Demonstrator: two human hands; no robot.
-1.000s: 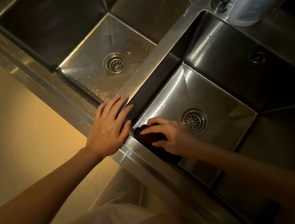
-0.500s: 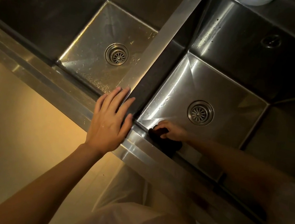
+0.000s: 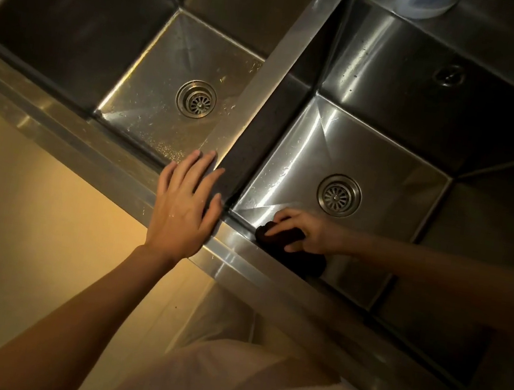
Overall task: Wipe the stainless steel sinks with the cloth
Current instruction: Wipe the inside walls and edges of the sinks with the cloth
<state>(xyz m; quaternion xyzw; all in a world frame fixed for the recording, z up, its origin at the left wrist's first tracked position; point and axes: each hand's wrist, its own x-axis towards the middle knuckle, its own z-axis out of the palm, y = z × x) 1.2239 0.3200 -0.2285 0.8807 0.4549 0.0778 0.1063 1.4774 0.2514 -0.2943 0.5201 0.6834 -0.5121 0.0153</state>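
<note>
The left sink (image 3: 76, 14) holds nothing. The left hand (image 3: 183, 204) lies flat, fingers spread, on the front rim at the divider. In the right sink (image 3: 385, 166), the right hand (image 3: 308, 231) grips a dark cloth (image 3: 279, 236) against the front-left corner of the floor, near the drain (image 3: 338, 195).

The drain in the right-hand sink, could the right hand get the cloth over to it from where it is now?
Probably yes. The right hand holds the dark cloth on the sink floor at the near edge, and the drain sits just beyond it with only bare steel between them.
</note>
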